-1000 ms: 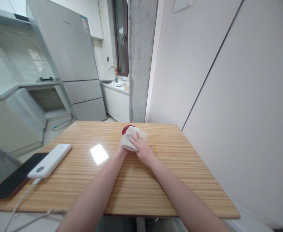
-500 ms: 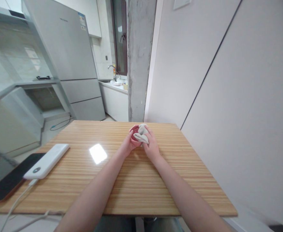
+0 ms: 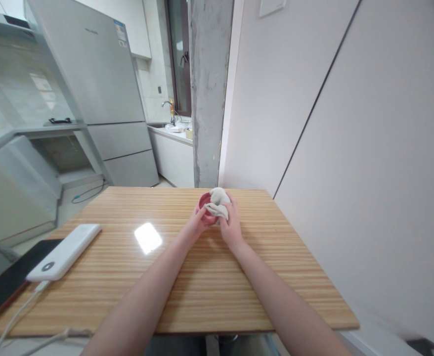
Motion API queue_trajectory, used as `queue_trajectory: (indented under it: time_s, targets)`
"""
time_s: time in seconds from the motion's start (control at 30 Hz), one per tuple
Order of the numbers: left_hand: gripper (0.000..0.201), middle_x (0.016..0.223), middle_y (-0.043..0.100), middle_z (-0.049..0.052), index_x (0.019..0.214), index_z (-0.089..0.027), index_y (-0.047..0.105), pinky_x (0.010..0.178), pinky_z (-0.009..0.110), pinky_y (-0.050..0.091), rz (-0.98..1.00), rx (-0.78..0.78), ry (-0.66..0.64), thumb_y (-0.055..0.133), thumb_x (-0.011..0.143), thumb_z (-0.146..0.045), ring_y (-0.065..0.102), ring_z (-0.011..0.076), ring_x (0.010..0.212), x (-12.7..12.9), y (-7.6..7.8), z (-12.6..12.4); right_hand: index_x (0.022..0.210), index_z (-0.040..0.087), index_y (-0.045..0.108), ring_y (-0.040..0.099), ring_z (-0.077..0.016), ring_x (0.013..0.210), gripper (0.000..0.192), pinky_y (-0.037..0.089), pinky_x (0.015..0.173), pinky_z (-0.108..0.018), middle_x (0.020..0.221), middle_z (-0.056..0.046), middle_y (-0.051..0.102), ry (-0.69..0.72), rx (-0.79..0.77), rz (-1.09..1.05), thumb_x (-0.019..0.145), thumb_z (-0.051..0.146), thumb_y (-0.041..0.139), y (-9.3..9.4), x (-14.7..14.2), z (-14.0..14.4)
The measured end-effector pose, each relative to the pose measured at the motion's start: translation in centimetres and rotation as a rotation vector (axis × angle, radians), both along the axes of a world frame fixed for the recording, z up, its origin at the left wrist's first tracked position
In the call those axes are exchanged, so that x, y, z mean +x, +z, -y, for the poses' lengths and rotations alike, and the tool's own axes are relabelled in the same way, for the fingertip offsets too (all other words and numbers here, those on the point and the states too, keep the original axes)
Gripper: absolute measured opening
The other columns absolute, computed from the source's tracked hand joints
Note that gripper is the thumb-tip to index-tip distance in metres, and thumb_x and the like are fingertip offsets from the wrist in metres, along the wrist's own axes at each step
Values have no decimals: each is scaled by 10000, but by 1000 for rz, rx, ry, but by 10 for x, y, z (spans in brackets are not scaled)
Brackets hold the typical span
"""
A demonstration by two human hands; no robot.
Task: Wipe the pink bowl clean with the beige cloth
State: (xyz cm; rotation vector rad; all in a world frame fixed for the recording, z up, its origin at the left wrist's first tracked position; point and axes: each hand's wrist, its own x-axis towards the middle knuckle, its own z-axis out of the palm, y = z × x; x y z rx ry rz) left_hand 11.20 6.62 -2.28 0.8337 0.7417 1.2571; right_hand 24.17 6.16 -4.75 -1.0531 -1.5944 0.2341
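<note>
Near the far edge of the wooden table (image 3: 261,277), my left hand (image 3: 196,222) grips a small pink bowl (image 3: 203,200) by its left side. The bowl is tilted, and part of its inside shows. My right hand (image 3: 233,225) is closed on a light grey cloth (image 3: 220,198), which is bunched over the bowl's right side and partly inside it. The cloth and fingers hide the bowl's right rim. From this angle I cannot tell whether the bowl rests on the tabletop.
A white power bank (image 3: 66,251) with a cable (image 3: 20,309) plugged in lies at the table's left, partly over a dark phone (image 3: 13,282). A pale wall (image 3: 350,163) runs along the right. Behind stand a grey pillar (image 3: 211,99) and a fridge (image 3: 106,79).
The cloth has shifted slightly over the bowl and its top bulges more. My left fingers have moved down along the bowl's rim towards the cloth. The whole view has turned a little.
</note>
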Motion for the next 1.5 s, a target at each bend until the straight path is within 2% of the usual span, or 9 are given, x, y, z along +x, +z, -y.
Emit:
queue_trajectory:
  time_s: [0.1, 0.23, 0.4, 0.6, 0.77, 1.07, 1.27, 1.4, 1.5]
  targets:
    - [496, 1302, 614, 53, 1236, -299, 591, 740, 309, 559, 93, 8, -202, 622, 804, -540, 615, 250, 1115, -4, 4, 1, 1008, 200, 603, 384, -253, 1349, 263, 322, 1128, -457, 1436, -116, 413, 57, 5, 12, 804, 141, 449, 4, 11, -6]
    - [416, 1240, 650, 47, 1189, -258, 616, 848, 321, 546, 106, -3, -44, 637, 808, -425, 599, 241, 1143, -9, 1, -7, 1063, 190, 607, 366, -242, 1374, 316, 309, 1142, -437, 1472, -122, 385, 123, -40, 43, 803, 114, 443, 2, 5, -6]
    - [458, 1274, 635, 23, 1283, -283, 564, 794, 269, 545, 124, 51, 140, 598, 836, -377, 619, 202, 1089, -8, -5, -15, 1178, 202, 584, 272, -225, 1433, 436, 265, 1173, -425, 1514, -106, 330, 153, -88, 54, 782, 82, 447, -4, -17, 4]
    - [458, 1331, 596, 57, 1310, -243, 543, 845, 250, 539, 193, 15, -125, 574, 888, -419, 606, 183, 1134, -2, -9, -9, 978, 209, 648, 416, -231, 1312, 273, 296, 1144, -427, 1379, -90, 476, 48, -22, -231, 801, 136, 454, -2, -4, -2]
    - [504, 1334, 595, 94, 1308, -225, 557, 779, 283, 557, 63, -113, -164, 491, 906, -523, 605, 235, 1146, -10, -14, -13, 947, 214, 671, 492, -226, 1207, 255, 337, 1112, -418, 1192, -78, 590, 87, -17, -260, 814, 184, 456, -3, 12, -15]
    - [492, 1193, 651, 89, 1184, -205, 561, 804, 294, 555, 134, -58, 91, 751, 740, -295, 654, 187, 1009, -5, -18, -16, 1071, 231, 653, 427, -214, 1306, 316, 302, 1144, -405, 1362, -63, 505, 118, -92, -324, 825, 198, 457, -13, -7, -13]
    - [457, 1178, 675, 110, 1160, -197, 641, 695, 305, 567, 69, -185, -156, 545, 872, -538, 668, 222, 968, -5, -13, -10, 1003, 232, 674, 506, -234, 1211, 258, 335, 1120, -451, 1227, -73, 609, 77, -68, -374, 843, 251, 471, -4, 6, -17]
    - [362, 1090, 710, 67, 1170, -197, 635, 709, 256, 556, 149, -153, -32, 628, 850, -367, 681, 176, 893, -5, -10, -11, 982, 227, 684, 486, -238, 1256, 247, 340, 1122, -438, 1307, -77, 563, 209, -50, -257, 817, 209, 501, -4, 6, -16]
    - [392, 1091, 713, 43, 1208, -224, 611, 681, 217, 547, 230, -52, 87, 652, 827, -306, 681, 149, 864, -6, -8, -13, 1100, 229, 663, 391, -237, 1357, 364, 296, 1153, -428, 1431, -72, 451, 242, -59, -201, 789, 153, 489, -7, -5, -8]
